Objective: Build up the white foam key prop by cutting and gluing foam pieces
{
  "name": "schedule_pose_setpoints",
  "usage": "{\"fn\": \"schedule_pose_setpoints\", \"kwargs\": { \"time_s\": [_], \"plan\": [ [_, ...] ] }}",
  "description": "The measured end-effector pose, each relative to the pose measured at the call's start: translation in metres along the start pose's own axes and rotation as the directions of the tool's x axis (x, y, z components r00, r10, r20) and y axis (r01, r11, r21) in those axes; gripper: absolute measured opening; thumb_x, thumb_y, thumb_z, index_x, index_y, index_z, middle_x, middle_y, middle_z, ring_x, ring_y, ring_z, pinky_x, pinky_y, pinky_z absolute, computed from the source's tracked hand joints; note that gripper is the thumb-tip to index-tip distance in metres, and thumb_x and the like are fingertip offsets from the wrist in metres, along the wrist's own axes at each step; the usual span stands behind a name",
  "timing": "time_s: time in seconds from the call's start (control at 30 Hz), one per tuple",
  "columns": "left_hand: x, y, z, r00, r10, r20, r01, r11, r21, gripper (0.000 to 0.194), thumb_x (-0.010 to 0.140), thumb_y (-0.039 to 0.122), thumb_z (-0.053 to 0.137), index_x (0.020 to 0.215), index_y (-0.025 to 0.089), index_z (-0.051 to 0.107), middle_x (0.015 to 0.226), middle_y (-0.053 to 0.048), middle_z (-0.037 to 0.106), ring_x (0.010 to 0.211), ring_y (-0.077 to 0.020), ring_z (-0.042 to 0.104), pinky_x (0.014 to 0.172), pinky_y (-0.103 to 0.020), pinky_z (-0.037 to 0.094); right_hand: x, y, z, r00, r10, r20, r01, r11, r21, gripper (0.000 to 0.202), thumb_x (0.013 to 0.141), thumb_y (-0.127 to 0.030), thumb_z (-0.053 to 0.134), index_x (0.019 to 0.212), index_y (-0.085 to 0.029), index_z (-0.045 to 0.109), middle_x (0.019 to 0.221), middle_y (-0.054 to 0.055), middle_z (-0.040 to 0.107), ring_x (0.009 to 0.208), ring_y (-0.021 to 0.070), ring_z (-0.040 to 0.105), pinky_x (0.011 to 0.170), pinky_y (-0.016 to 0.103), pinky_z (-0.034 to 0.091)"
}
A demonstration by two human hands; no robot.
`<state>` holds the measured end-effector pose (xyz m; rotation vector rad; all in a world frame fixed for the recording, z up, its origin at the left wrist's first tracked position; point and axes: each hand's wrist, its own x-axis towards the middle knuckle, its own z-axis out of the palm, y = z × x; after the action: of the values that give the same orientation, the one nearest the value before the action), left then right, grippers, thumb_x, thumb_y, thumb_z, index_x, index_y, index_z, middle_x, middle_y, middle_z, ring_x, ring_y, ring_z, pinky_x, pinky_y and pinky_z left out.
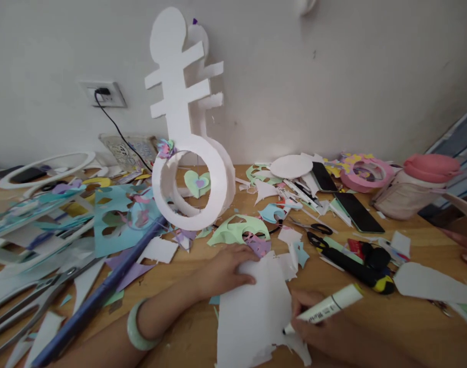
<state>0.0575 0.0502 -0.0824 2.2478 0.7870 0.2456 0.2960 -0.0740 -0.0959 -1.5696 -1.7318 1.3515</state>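
A white sheet with torn edges (248, 317) lies at the front of the table. My left hand (227, 271) rests on its upper left part, palm down, thumb apart from the fingers, and a pale green bangle (135, 324) circles that wrist. In my right hand (313, 324) is a white marker (331, 305), slanted, its dark tip at or just above the sheet's right side; I cannot tell if it touches. Behind my left hand stands a white cut-out figure with a ring base (189, 225), a green paper heart (197, 184) showing inside the ring.
Large scissors (51, 286) and a long blue roll (98, 286) lie at the left among paper scraps. To the right are a black utility knife (356, 268), small scissors (313, 230), two phones (359, 212), a pink tape ring (365, 176) and a pink-lidded container (404, 191).
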Motion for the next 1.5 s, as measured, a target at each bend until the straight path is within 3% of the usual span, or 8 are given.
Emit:
{"fn": "schedule_pose_setpoints", "kwargs": {
  "time_s": [0.1, 0.2, 0.3, 0.6, 0.73, 0.93, 1.27, 1.5],
  "plan": [
    [-0.001, -0.002, 0.002, 1.000, 0.021, -0.014, -0.021, 1.000, -0.015, 0.038, 0.083, 0.028, 0.073, 0.119, 0.023, 0.065, 0.127, -0.008, 0.065, 0.121, -0.0277, 0.054, 0.108, -0.041, 0.038, -0.013, -0.001, 0.002, 0.997, 0.031, 0.065, -0.026, 0.996, -0.086, 0.016, 0.066, -0.024, 0.059, 0.058, -0.024, 0.044, 0.062, 0.000, 0.054, 0.064, 0.0210, 0.051, 0.059, 0.033, 0.035],
    [-0.001, -0.006, 0.001, 0.997, 0.056, -0.062, -0.060, 0.995, -0.078, 0.033, 0.090, 0.012, 0.052, 0.117, 0.022, 0.066, 0.125, -0.007, 0.067, 0.120, -0.0232, 0.055, 0.108, -0.039, 0.038, -0.008, -0.009, -0.002, 0.996, 0.051, 0.078, -0.067, 0.974, 0.215, 0.019, 0.071, -0.036, 0.058, 0.064, -0.025, 0.044, 0.053, -0.004, 0.048, 0.046, 0.0136, 0.040, 0.048, 0.027, 0.032],
    [-0.001, -0.012, -0.004, 0.995, 0.068, -0.079, -0.080, 0.985, -0.150, 0.054, 0.079, -0.004, 0.038, 0.118, 0.022, 0.065, 0.122, -0.005, 0.069, 0.112, -0.0178, 0.061, 0.101, -0.034, 0.045, 0.016, -0.024, -0.008, 0.997, 0.046, -0.066, -0.016, 0.918, 0.397, 0.027, 0.077, -0.047, 0.059, 0.073, -0.026, 0.042, 0.045, -0.010, 0.039, 0.035, 0.0090, 0.028, 0.038, 0.022, 0.025],
    [0.001, -0.025, -0.010, 0.993, 0.050, -0.103, -0.083, 0.931, -0.354, 0.056, 0.068, -0.005, 0.040, 0.112, 0.021, 0.064, 0.117, -0.004, 0.068, 0.109, -0.0179, 0.061, 0.095, -0.032, 0.047, 0.082, -0.041, 0.004, 0.968, -0.146, -0.206, 0.187, 0.964, 0.192, 0.016, 0.075, -0.039, 0.061, 0.074, -0.024, 0.055, 0.066, -0.001, 0.057, 0.060, 0.0180, 0.052, 0.053, 0.029, 0.041],
    [0.000, -0.022, -0.012, 0.995, 0.048, -0.084, -0.076, 0.924, -0.375, 0.056, 0.065, -0.003, 0.039, 0.109, 0.021, 0.065, 0.115, -0.004, 0.068, 0.108, -0.0190, 0.061, 0.090, -0.032, 0.048, 0.083, -0.038, 0.007, 0.941, -0.205, -0.268, 0.237, 0.967, 0.092, 0.019, 0.079, -0.040, 0.059, 0.071, -0.022, 0.057, 0.069, 0.003, 0.060, 0.067, 0.0209, 0.054, 0.059, 0.031, 0.042],
    [0.000, -0.023, -0.013, 0.996, 0.047, -0.078, -0.083, 0.816, -0.572, 0.059, 0.051, 0.003, 0.038, 0.099, 0.021, 0.069, 0.102, -0.001, 0.070, 0.100, -0.0191, 0.062, 0.091, -0.034, 0.046, 0.086, -0.031, 0.009, 0.955, -0.215, -0.202, 0.232, 0.971, 0.061, 0.020, 0.082, -0.040, 0.059, 0.075, -0.022, 0.057, 0.069, 0.001, 0.060, 0.066, 0.0191, 0.053, 0.060, 0.030, 0.040],
    [-0.002, -0.015, -0.015, 0.996, -0.036, -0.085, -0.033, 0.725, -0.688, 0.037, 0.066, 0.012, 0.047, 0.094, 0.017, 0.070, 0.097, -0.005, 0.069, 0.097, -0.0212, 0.060, 0.093, -0.037, 0.044, 0.081, -0.037, 0.007, 0.969, -0.199, -0.147, 0.210, 0.975, 0.068, 0.022, 0.081, -0.038, 0.057, 0.067, -0.022, 0.053, 0.065, 0.000, 0.057, 0.064, 0.0179, 0.051, 0.060, 0.030, 0.039],
    [-0.001, -0.017, -0.012, 0.994, -0.009, -0.109, -0.067, 0.740, -0.670, 0.043, 0.060, 0.010, 0.044, 0.095, 0.020, 0.068, 0.099, -0.003, 0.068, 0.097, -0.0204, 0.060, 0.096, -0.039, 0.042, 0.083, -0.035, 0.007, 0.970, -0.189, -0.153, 0.201, 0.977, 0.066, 0.021, 0.080, -0.042, 0.058, 0.073, -0.022, 0.055, 0.068, 0.000, 0.055, 0.064, 0.0178, 0.049, 0.058, 0.030, 0.037]
  ]
}}
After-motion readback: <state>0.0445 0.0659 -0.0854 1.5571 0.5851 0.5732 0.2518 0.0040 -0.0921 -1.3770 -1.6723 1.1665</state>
